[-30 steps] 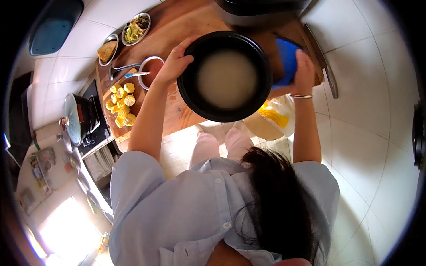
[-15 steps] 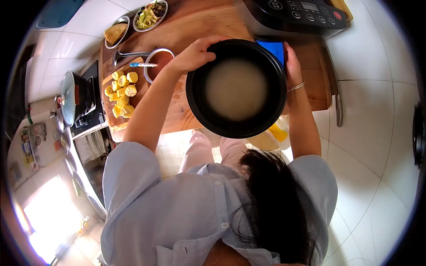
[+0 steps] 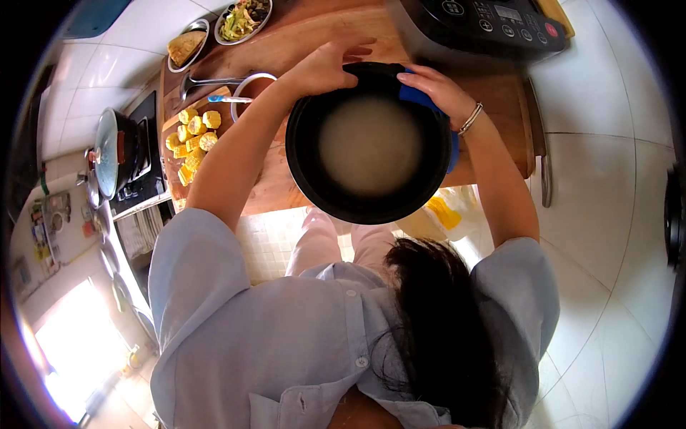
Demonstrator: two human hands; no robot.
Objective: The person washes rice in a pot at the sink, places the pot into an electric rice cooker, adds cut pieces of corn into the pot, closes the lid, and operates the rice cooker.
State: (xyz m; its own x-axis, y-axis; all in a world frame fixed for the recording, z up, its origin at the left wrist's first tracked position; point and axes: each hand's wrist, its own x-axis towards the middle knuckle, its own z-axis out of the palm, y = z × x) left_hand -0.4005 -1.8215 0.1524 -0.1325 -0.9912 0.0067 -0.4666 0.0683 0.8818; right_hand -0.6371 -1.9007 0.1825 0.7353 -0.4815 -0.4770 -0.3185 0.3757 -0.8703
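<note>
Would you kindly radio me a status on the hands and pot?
Left hand at black inner pot; right hand gripping blue cloth at its rim. Cloudy liquid inside. Rice cooker beyond, to the right.

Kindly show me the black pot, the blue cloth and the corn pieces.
Black pot [image 3: 366, 215], head view: near rim.
Blue cloth [image 3: 420, 96], head view: part over rim.
Corn pieces [image 3: 193, 144], head view: central piece.

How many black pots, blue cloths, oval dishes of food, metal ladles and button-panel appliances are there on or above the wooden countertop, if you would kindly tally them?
Black pot: 1
Blue cloth: 1
Oval dishes of food: 2
Metal ladle: 1
Button-panel appliance: 1
Total: 6
</note>
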